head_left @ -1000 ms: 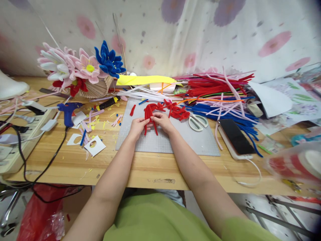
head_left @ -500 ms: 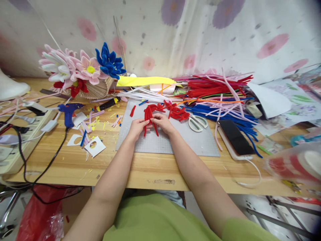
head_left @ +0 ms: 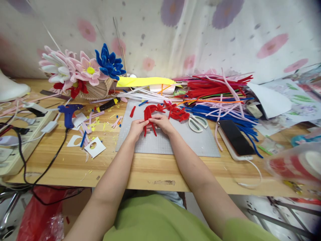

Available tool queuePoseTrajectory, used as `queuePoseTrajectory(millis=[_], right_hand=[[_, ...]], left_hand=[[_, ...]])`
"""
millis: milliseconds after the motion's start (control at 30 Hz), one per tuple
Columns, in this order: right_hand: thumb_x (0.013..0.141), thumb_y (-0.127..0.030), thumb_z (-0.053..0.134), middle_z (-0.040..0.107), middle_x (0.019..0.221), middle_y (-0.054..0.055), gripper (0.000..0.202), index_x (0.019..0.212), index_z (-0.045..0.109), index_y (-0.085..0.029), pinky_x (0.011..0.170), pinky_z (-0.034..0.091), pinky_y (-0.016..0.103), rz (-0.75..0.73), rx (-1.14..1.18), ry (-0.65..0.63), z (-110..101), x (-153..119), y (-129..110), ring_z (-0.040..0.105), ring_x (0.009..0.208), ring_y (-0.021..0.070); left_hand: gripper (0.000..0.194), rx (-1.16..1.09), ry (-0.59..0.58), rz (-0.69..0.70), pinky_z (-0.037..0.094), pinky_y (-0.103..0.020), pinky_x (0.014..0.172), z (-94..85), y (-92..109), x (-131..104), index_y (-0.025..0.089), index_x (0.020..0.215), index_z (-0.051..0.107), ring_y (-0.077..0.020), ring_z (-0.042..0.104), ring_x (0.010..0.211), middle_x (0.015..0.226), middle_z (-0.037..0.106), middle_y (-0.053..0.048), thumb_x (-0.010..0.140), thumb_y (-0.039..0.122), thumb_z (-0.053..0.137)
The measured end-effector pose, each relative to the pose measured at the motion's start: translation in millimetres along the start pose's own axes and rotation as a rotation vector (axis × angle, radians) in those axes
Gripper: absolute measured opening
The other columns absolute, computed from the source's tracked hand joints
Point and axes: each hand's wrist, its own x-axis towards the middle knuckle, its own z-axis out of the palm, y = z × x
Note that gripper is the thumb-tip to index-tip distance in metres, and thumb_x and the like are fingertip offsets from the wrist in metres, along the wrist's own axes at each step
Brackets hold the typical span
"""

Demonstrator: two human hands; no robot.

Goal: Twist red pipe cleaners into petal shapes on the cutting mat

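Note:
Between my two hands is a bundle of bent red pipe cleaners (head_left: 148, 113), its loose ends hanging below my fingers. My left hand (head_left: 139, 128) pinches it from the left, and my right hand (head_left: 162, 122) grips it from the right, fingertips almost meeting. Under them lies a grey cutting mat (head_left: 160, 144). More shaped red pipe-cleaner pieces (head_left: 179, 113) rest on the mat to the right, beside scissors (head_left: 197, 124) with pale handles. A short red piece (head_left: 132, 111) lies alone at the left.
A blue glue gun (head_left: 69, 114) and a power strip (head_left: 27, 140) with cables are at the left. Pipe-cleaner flowers (head_left: 86, 68) stand behind them. Loose pipe cleaners (head_left: 215, 87) pile up at the back right, near a phone (head_left: 235, 137) and a plastic-wrapped cup (head_left: 293, 165).
The hanging ends of the red bundle have shifted slightly closer together between my fingers. Both hands stay nearly in place.

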Motion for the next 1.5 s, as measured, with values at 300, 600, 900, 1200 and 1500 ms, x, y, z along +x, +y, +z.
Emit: queuePoseTrajectory(millis=[300, 600, 900, 1200, 1500], right_hand=[[0.056, -0.034, 0.073, 0.055, 0.058, -0.003, 0.024, 0.069, 0.070, -0.015, 0.049, 0.033, 0.021, -0.020, -0.015, 0.125, 4, 4, 4, 0.046, 0.053, 0.0068], [0.059, -0.042, 0.072, 0.055, 0.063, -0.002, 0.032, 0.074, 0.068, -0.014, 0.047, 0.024, 0.021, 0.071, 0.052, -0.089, -4, 0, -3, 0.043, 0.051, 0.0052], [0.062, -0.046, 0.072, 0.054, 0.052, -0.003, 0.047, 0.092, 0.069, -0.010, 0.044, 0.021, 0.019, 0.115, 0.103, -0.215, -5, -2, -2, 0.043, 0.046, 0.0050], [0.055, -0.040, 0.076, 0.059, 0.052, -0.001, 0.034, 0.072, 0.066, -0.012, 0.043, 0.033, 0.020, 0.067, 0.225, 0.008, 5, 1, -1, 0.048, 0.043, 0.0069], [0.052, -0.039, 0.076, 0.059, 0.057, -0.002, 0.033, 0.073, 0.066, -0.014, 0.043, 0.035, 0.019, 0.077, 0.337, 0.289, 18, 3, 0, 0.048, 0.047, 0.0059]], left_hand=[[0.008, -0.003, -0.061, -0.025, 0.052, -0.026, 0.063, 0.1, 2, -1, 0.008, 0.076, 0.069, -0.0143, 0.066, 0.060, 0.065, 0.069, -0.007, 0.069, 0.009, 0.068], [0.002, -0.031, -0.161, -0.073, 0.051, -0.027, 0.066, -1.1, 9, -4, 0.007, 0.070, 0.068, -0.0132, 0.063, 0.058, 0.061, 0.066, -0.006, 0.067, 0.008, 0.069], [0.006, 0.002, -0.273, -0.101, 0.054, -0.031, 0.063, -1.2, 4, -4, 0.008, 0.067, 0.063, -0.0107, 0.058, 0.055, 0.059, 0.060, -0.003, 0.072, 0.007, 0.065], [0.015, -0.079, -0.266, -0.045, 0.056, -0.031, 0.069, 5.0, 1, -6, 0.009, 0.071, 0.060, -0.0083, 0.057, 0.058, 0.061, 0.057, -0.001, 0.082, 0.020, 0.059], [0.013, -0.182, -0.203, -0.103, 0.055, -0.033, 0.074, 16.8, -3, -2, 0.010, 0.084, 0.066, -0.0147, 0.067, 0.070, 0.076, 0.070, -0.009, 0.084, 0.018, 0.055]])
